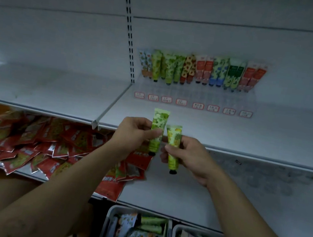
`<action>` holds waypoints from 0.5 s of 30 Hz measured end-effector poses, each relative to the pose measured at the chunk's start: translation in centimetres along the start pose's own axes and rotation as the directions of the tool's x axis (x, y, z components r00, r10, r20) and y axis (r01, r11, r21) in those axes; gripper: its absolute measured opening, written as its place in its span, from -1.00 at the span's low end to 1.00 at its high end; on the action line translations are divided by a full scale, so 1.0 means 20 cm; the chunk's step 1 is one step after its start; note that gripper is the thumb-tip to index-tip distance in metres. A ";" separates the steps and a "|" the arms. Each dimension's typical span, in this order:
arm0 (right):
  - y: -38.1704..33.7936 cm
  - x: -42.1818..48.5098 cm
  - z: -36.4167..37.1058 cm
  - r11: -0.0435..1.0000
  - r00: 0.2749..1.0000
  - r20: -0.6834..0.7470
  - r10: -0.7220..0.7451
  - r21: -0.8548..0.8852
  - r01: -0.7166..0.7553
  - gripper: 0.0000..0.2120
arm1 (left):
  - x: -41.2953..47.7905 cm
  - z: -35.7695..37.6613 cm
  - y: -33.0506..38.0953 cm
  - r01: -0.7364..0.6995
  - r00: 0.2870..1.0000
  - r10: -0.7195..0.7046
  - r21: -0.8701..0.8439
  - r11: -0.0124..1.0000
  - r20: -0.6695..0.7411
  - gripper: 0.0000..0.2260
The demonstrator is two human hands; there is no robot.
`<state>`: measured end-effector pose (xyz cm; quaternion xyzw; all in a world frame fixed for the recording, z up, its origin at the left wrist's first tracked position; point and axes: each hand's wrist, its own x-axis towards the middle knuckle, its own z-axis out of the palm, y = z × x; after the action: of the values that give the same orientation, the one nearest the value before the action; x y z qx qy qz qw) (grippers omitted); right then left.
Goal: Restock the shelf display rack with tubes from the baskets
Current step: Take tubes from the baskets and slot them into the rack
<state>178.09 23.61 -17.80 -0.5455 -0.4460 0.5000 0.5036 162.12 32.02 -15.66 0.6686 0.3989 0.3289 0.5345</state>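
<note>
Two grey baskets sit at the bottom edge, the left basket (112,211) and the right basket (176,230) side by side. Both are filled with loose tubes (149,228) lying in disorder. They stand below the front of the lower shelf (240,202).

Both forearms reach forward over the baskets. The left hand (135,133) pinches a green tube (159,125) between thumb and fingers at its lower half, with the crimped end up and the cap down. The right hand (188,157) has its fingers curled round a yellow tube (173,140), held in the same orientation. The two tubes are just beside each other, in the air before the edge of the upper shelf (55,88).

A clear display rack (195,94) stands on the upper shelf against the back panel. Its rear row holds racked tubes (198,70), upright and leaning back, cap down. The forward rows show no tubes. Price labels (197,106) line the rack's front; their text is illegible.

Red sachets (37,142) lie heaped on the left part of the lower shelf.
</note>
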 end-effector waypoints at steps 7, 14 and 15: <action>-0.24 0.10 -0.02 0.992 0.951 -0.280 -0.128 -0.046 0.120 -0.81 | 0.11 -0.07 0.23 0.026 0.969 0.024 -0.196 0.980 0.247 -0.76; -0.51 0.28 0.00 0.994 0.923 -0.373 -0.091 0.016 0.105 -0.82 | 0.24 -0.08 0.36 -0.038 0.955 0.091 -0.189 0.981 0.282 -0.65; -0.53 0.30 0.01 0.995 0.935 -0.344 -0.084 0.016 0.095 -0.81 | 0.26 -0.09 0.38 -0.045 0.959 0.093 -0.182 0.982 0.267 -0.69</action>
<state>178.65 30.52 -7.73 -0.5953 -0.3676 0.3811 0.6044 164.35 36.50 -7.81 0.6719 0.2669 0.2854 0.6291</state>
